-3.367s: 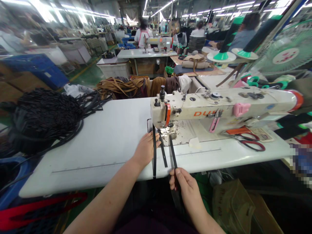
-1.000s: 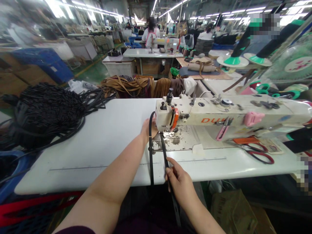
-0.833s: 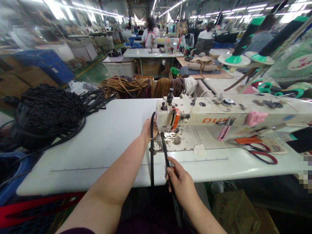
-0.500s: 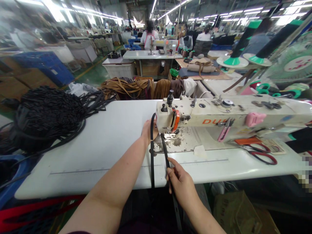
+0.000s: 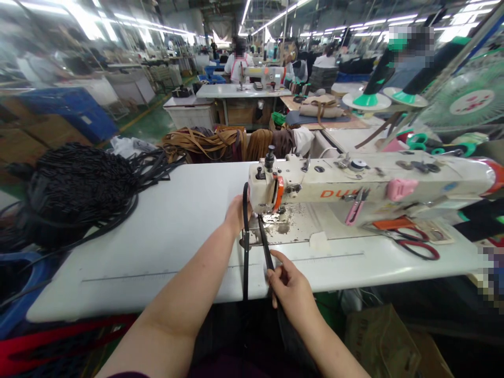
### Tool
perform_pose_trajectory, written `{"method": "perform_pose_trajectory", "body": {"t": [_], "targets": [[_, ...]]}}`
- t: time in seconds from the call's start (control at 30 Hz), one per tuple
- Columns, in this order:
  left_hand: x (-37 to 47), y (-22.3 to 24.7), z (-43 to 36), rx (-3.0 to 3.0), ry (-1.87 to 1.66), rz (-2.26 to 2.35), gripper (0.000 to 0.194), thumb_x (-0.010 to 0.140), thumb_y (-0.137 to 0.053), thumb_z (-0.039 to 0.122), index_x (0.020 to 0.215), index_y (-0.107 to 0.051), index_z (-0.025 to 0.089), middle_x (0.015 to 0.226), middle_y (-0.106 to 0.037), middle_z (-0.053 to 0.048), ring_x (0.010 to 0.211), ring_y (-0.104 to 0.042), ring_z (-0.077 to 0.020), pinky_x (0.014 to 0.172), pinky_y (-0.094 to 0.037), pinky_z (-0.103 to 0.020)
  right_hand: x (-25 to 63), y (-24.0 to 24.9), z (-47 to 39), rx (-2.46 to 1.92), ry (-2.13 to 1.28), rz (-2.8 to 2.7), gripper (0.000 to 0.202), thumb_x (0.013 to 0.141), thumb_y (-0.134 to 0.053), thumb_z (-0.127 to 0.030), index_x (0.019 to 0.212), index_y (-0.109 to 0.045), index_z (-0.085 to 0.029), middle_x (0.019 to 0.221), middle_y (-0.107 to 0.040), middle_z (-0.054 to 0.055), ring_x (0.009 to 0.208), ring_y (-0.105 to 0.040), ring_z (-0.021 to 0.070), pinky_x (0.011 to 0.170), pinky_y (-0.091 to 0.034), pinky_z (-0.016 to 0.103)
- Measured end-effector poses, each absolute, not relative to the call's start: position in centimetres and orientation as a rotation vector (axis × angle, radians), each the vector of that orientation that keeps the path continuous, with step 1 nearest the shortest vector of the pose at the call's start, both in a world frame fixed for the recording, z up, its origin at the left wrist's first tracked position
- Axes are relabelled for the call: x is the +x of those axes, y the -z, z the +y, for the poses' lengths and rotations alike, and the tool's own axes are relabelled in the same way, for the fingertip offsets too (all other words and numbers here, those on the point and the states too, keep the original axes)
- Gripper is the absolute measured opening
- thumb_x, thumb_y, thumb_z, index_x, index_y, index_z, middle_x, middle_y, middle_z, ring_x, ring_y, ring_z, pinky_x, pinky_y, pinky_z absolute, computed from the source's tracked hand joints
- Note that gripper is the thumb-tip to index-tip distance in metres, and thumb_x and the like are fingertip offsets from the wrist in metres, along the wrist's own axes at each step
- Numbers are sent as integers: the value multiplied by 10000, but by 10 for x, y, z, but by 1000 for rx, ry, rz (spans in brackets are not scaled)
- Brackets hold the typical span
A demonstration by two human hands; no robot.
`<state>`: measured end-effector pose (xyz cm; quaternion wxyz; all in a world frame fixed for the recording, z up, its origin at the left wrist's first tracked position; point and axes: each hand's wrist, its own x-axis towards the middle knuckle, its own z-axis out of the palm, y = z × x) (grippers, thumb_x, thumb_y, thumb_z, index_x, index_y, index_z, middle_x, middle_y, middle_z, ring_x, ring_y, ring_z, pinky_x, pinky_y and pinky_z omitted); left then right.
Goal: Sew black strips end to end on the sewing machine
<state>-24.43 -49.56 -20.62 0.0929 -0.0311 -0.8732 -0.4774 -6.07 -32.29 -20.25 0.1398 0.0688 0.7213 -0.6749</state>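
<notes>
A narrow black strap [image 5: 264,239] runs from under the presser foot of the sewing machine [image 5: 315,184] toward me. My right hand [image 5: 289,281] pinches it between thumb and fingers at the table's front edge. My left hand [image 5: 235,214] is beside the left end of the machine head, its fingers mostly hidden behind the head and the strap. Another length of black strap [image 5: 246,262] loops up in front of that hand and hangs down over the table edge.
On the white table [image 5: 157,231], a heap of black straps [image 5: 82,189] lies at the left. Red-handled scissors [image 5: 417,247] rest at the right; pink thread snips [image 5: 355,210] are on the machine arm. Brown straps [image 5: 205,142] hang behind. A person [image 5: 238,63] sits farther off.
The view has turned slightly to the right, so the machine appears farther left. My right hand still pinches the strap, and my left hand stays beside the machine head.
</notes>
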Motion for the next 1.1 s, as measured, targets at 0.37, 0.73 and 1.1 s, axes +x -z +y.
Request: {"method": "perform_pose_trajectory", "body": {"t": [0.37,0.73,1.1], "targets": [[-167,235,-507,-708,896,-2555,269,973,-576,203,1199,-723,203,1262,-726,-92,1318,-595,-279,1184,-454,-536,-57,205,-319,179,1915,2124,544,871,-611,-472,1339,-578,-197,583,-510,-118,346,-506,109,407,-411,237],[-150,216,-506,-720,935,-2609,309,1052,-478,295,1264,-689,218,1320,-701,-93,1339,-582,-261,1185,-434,-534,-54,203,-316,183,1861,2175,561,914,-530,-564,1314,-579,-174,605,-596,-79,321,-503,116,358,-387,234],[-150,219,-507,-749,941,-2589,319,1063,-457,314,1253,-692,210,1311,-708,-94,1347,-582,-254,1208,-422,-539,-54,201,-317,214,1902,2148,530,909,-549,-555,1286,-595,-185,596,-594,-90,307,-485,107,349,-376,227]]}}
